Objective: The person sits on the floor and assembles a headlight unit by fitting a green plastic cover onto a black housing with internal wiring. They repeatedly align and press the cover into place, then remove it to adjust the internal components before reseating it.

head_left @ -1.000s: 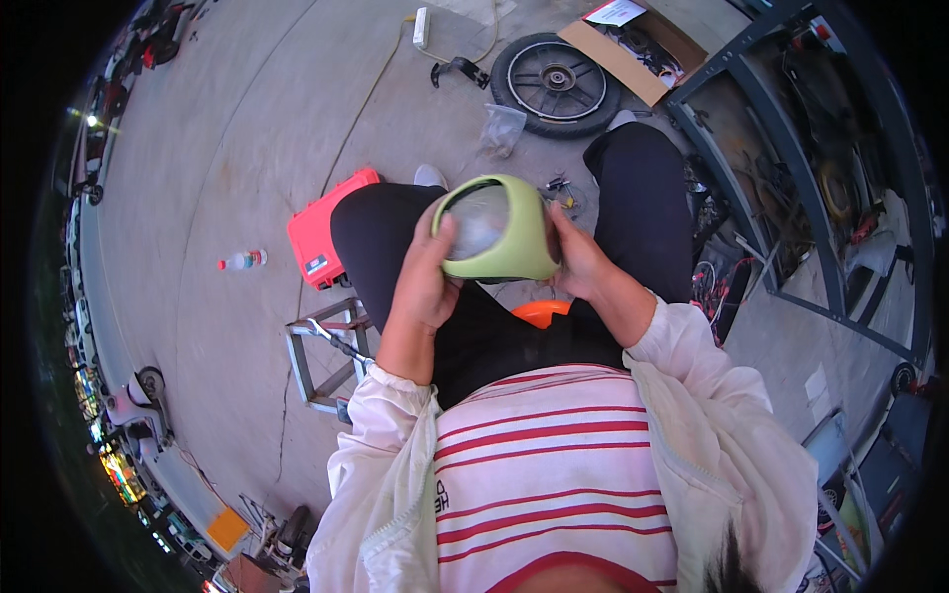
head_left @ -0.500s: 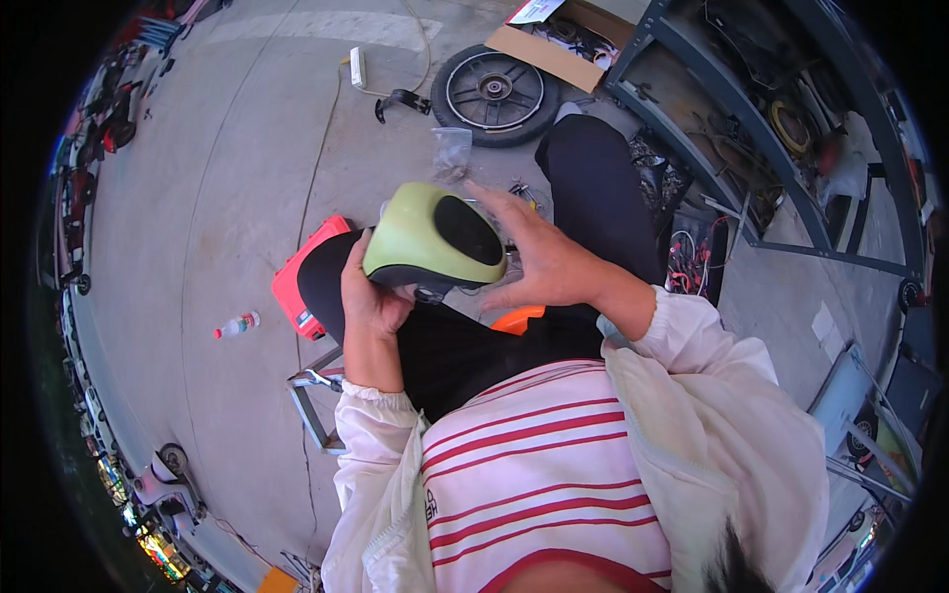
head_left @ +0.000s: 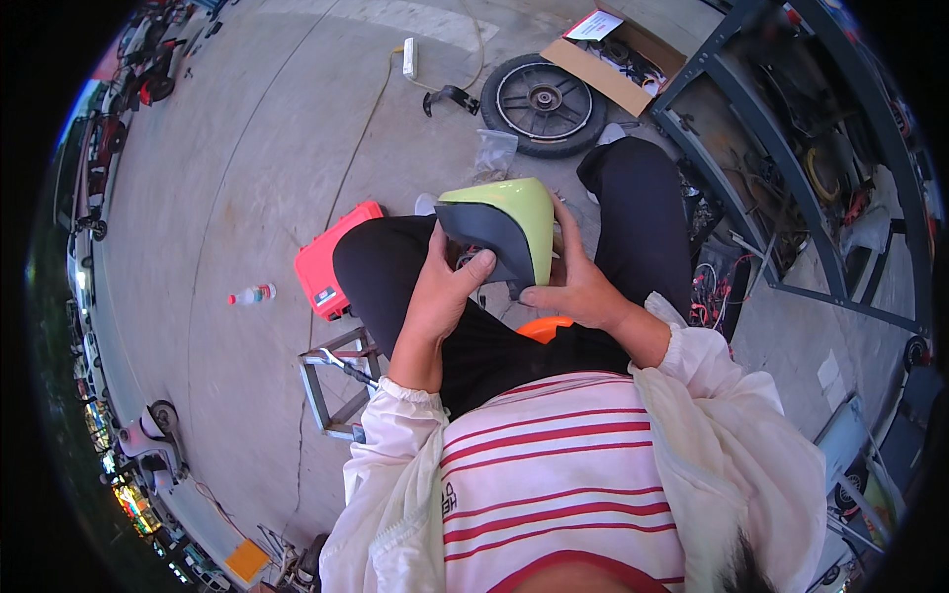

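Between my two hands, above my lap, is a lime-green and dark grey moulded plastic cover, its grey recessed side tilted toward me. My left hand grips its left lower edge, with the thumb pressed on the grey part. Against the green right side rests my right hand, thumb at the lower corner and the other fingers partly hidden behind the cover. Below it, an orange object shows between my thighs, mostly hidden. A clear plastic bag lies on the floor just beyond the cover.
A red case lies by my left knee, near a metal frame. Ahead are a spoked wheel with tyre, a black bracket, a white power strip and a cardboard box. A grey metal rack stands at right.
The cover has been turned so its grey side faces me instead of the rounded green top. My right hand, open and apart before, is now closed on its right side. The view has shifted.
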Tool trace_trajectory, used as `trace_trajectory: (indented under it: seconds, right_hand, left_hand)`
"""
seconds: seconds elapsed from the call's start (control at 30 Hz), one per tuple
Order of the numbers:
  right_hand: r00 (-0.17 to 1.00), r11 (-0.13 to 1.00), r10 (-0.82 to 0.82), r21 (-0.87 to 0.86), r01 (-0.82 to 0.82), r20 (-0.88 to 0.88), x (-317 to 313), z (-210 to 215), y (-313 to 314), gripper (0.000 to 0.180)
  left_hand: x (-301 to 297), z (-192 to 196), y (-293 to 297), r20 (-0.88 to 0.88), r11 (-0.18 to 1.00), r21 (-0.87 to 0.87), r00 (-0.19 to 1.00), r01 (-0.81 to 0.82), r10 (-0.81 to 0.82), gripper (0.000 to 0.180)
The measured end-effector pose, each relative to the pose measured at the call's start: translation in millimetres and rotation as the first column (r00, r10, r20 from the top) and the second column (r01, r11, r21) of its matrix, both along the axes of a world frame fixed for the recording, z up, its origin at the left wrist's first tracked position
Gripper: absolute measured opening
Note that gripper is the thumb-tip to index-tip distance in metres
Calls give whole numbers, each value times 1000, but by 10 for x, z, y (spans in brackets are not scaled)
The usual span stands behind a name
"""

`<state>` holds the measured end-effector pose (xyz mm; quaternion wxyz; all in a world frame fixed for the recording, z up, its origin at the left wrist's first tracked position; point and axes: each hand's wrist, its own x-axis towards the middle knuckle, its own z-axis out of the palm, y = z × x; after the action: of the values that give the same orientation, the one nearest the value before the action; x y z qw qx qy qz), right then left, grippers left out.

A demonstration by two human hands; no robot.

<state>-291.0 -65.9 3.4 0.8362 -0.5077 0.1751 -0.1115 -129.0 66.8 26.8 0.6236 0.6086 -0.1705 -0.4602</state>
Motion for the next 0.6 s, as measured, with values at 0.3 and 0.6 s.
trace_trajectory:
  seconds: [0.3, 0.6]
  right_hand:
    - [980, 765, 173, -614, -194, -94, -124, 172, -331, 100]
    - [888, 718, 424, -531, -450, -179, -202, 403, -312, 92]
  left_hand:
    - [-155, 98, 190, 461, 942, 153, 822, 299, -336, 116]
    - [-233, 103, 368, 441, 863, 201, 744, 463, -502, 115]
